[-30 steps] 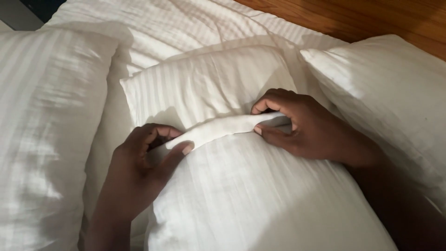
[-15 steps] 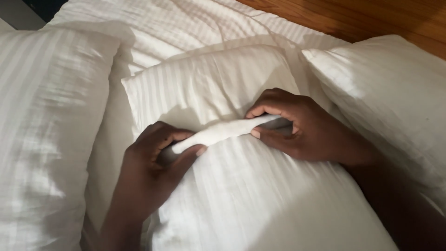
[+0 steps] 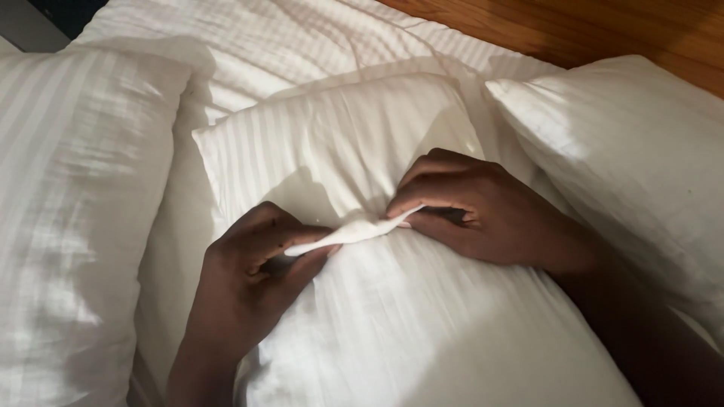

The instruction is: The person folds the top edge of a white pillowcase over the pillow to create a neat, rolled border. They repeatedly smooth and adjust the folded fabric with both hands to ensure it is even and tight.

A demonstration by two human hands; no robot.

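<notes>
A white striped pillow (image 3: 354, 143) lies in the middle of the bed, end toward me. Across its middle a fold of the pillowcase fabric (image 3: 354, 231) is pinched up into a short ridge. My left hand (image 3: 256, 279) grips the left end of that ridge between thumb and fingers. My right hand (image 3: 483, 211) pinches the right end, fingers curled over it. The two hands are close together, a short span of bunched cloth between them.
A second white striped pillow (image 3: 75, 211) lies at the left and a third (image 3: 641, 166) at the right. A rumpled white striped sheet (image 3: 302, 45) covers the bed beyond. Wooden floor (image 3: 603, 30) shows at the top right.
My hands have drawn closer together along the fabric ridge, which is now much shorter and more bunched. The view has come slightly nearer.
</notes>
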